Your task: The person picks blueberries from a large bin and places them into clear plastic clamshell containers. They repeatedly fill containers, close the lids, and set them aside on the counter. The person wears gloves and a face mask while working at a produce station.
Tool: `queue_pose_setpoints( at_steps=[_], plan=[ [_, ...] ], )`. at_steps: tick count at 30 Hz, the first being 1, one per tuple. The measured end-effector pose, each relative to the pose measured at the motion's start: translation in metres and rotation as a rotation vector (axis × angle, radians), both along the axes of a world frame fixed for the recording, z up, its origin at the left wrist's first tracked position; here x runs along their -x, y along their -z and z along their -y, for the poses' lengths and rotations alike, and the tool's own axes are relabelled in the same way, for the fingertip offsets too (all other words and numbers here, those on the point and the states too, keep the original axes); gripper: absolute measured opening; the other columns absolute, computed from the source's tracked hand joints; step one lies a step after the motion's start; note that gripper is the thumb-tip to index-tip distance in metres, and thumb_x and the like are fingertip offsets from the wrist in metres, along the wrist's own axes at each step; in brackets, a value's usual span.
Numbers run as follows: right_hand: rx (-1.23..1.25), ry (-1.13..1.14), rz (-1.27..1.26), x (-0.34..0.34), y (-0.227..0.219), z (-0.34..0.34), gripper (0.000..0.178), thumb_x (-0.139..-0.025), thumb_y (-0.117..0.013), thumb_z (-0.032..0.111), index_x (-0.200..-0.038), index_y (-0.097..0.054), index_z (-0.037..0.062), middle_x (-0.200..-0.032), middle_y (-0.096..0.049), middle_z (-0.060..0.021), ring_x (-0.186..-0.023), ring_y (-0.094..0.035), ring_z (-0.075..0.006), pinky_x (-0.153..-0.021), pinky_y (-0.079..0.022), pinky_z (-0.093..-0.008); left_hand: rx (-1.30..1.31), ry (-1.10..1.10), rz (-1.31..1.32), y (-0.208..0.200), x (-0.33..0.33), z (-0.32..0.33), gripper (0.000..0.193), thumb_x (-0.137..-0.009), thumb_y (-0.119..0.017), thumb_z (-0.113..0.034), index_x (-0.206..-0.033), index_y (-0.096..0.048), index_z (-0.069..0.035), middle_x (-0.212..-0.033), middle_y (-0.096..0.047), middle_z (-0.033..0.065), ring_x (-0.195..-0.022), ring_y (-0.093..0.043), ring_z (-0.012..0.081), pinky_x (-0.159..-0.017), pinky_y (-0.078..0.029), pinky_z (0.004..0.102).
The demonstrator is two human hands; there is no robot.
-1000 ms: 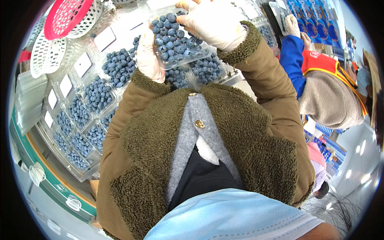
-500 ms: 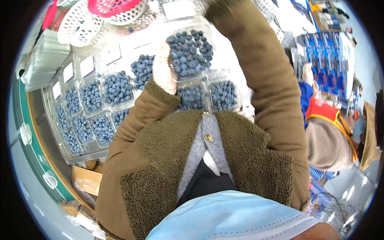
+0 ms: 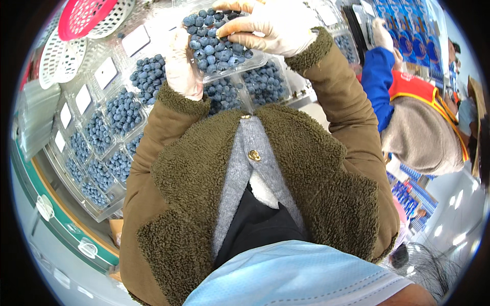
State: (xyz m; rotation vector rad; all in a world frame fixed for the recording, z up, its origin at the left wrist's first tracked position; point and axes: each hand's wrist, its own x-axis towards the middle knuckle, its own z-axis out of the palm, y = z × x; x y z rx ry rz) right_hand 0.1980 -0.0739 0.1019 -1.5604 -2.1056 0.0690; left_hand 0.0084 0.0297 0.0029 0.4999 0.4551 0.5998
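Punnet [image 3: 236, 71] rests in cupped left grip [image 3: 182, 66], half-open right grip [image 3: 279, 31] at its blueberries [image 3: 210, 50].

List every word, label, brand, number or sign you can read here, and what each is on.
None are readable.
Blue packages: printed, but too small and distorted to read.
Red vest: a pale mark, too small to read.
White squares: no print I can make out.
Clear blueberry tub in the left hand: no visible print.

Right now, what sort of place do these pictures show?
Probably a fruit-packing workplace: many clear boxes filled with blueberries, white perforated baskets, and a co-worker in a red vest nearby.
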Motion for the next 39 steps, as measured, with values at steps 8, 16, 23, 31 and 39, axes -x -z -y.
queue_pose_setpoints(
  at_steps=[8, 16, 23, 31, 39],
  plan=[
    [-0.011, 0.041, -0.111, 0.002, -0.005, 0.026, 0.017, -0.086, -0.078, 0.022, -0.102, -0.077, 0.0161, -0.13, -0.066, -0.0125, -0.126, -0.057, -0.04, -0.102, -0.05, -0.048, -0.008, 0.151, -0.044, -0.01, -0.002, 0.011, 0.048, -0.102, -0.063, -0.04, -0.135, -0.057, -0.005, -0.125, -0.066, 0.0101, -0.11, -0.067, 0.0217, -0.094, -0.058, 0.0386],
    [-0.04, 0.157, -0.212, -0.017, 0.003, 0.026, 0.013, -0.087, -0.078, 0.012, -0.099, -0.073, 0.0122, -0.126, -0.067, -0.0176, -0.119, -0.063, -0.037, -0.097, -0.053, -0.0461, 0.027, 0.054, -0.138, -0.005, -0.002, 0.008, 0.041, -0.104, -0.06, -0.036, -0.13, -0.062, -0.005, -0.119, -0.069, 0.0087, -0.106, -0.069, 0.0236, -0.092, -0.059, 0.0406],
    [0.059, 0.11, -0.119, -0.004, 0.003, 0.036, 0.058, -0.087, -0.08, 0.039, -0.134, -0.064, 0.01, -0.145, -0.054, -0.0232, -0.135, -0.051, -0.0421, -0.111, -0.042, -0.0494, 0.022, 0.154, -0.073, 0.001, 0.001, 0.001, 0.046, -0.101, -0.065, -0.037, -0.133, -0.06, -0.004, -0.123, -0.07, 0.015, -0.105, -0.072, 0.0268, -0.091, -0.063, 0.0442],
    [-0.266, 0.374, -0.337, -0.019, 0.036, 0.041, 0.042, -0.092, -0.074, 0.024, -0.128, -0.066, 0.0025, -0.133, -0.063, -0.017, -0.12, -0.063, -0.0308, -0.105, -0.048, -0.0414, -0.014, 0.11, -0.173, -0.005, -0.003, 0.007, 0.05, -0.1, -0.064, -0.036, -0.136, -0.057, -0.003, -0.126, -0.069, 0.0164, -0.107, -0.072, 0.0291, -0.094, -0.061, 0.0468],
    [0.025, 0.337, -0.314, -0.001, 0.023, 0.07, 0.03, -0.083, -0.083, 0.018, -0.108, -0.07, 0.0097, -0.125, -0.061, -0.0166, -0.117, -0.06, -0.0346, -0.1, -0.048, -0.044, 0.081, 0.102, -0.184, -0.005, -0.004, 0.002, 0.048, -0.1, -0.065, -0.038, -0.132, -0.059, -0.003, -0.122, -0.07, 0.0158, -0.104, -0.073, 0.029, -0.09, -0.063, 0.0472]
  ],
)
